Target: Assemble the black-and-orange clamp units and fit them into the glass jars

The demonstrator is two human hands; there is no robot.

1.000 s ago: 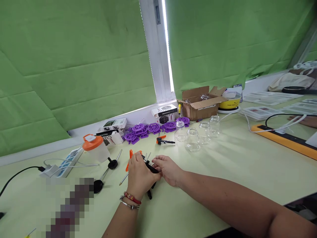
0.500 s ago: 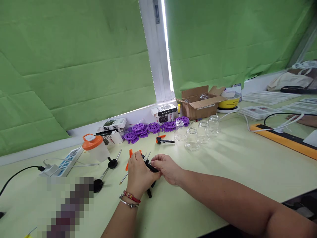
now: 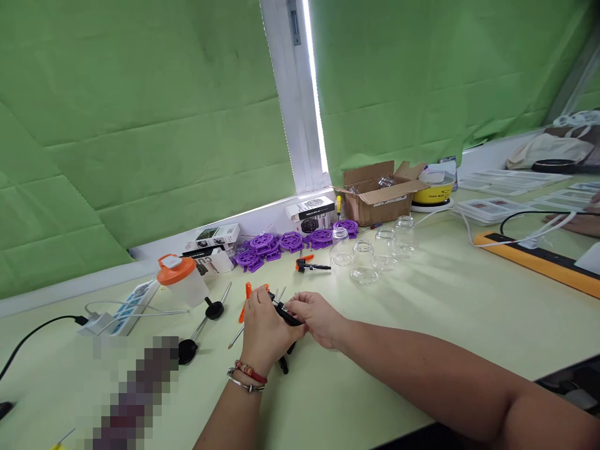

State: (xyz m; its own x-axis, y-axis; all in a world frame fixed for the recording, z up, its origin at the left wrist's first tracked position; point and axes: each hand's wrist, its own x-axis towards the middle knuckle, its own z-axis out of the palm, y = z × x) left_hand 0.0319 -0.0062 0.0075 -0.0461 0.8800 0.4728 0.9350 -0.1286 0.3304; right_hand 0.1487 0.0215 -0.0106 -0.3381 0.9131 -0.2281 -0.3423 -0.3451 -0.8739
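My left hand (image 3: pixel 267 322) is closed around a black piece with thin metal rods (image 3: pixel 287 314), just above the table. My right hand (image 3: pixel 316 317) meets it from the right, fingers pinched together at its edge; what they pinch is too small to make out. Orange handle-like parts (image 3: pixel 247 292) show beyond my left hand, and black ends (image 3: pixel 283 364) stick out beneath it. Left of the hand lies a thin metal rod (image 3: pixel 235 337). A small orange-and-black tool (image 3: pixel 313 266) rests farther back, apart from both hands.
Behind are purple plastic parts (image 3: pixel 290 241), glass jars (image 3: pixel 363 265), a cardboard box (image 3: pixel 387 205) and a yellow bowl (image 3: pixel 434 189). Leftward stand an orange-lidded shaker (image 3: pixel 182 281), black-ended rods (image 3: pixel 214 310) and a power strip (image 3: pixel 134 306). Another person's hand (image 3: pixel 574 225) is far right.
Both hands keep nearly the same grip and position. At the far right, the other person's hand has shifted slightly. The view has moved very little.
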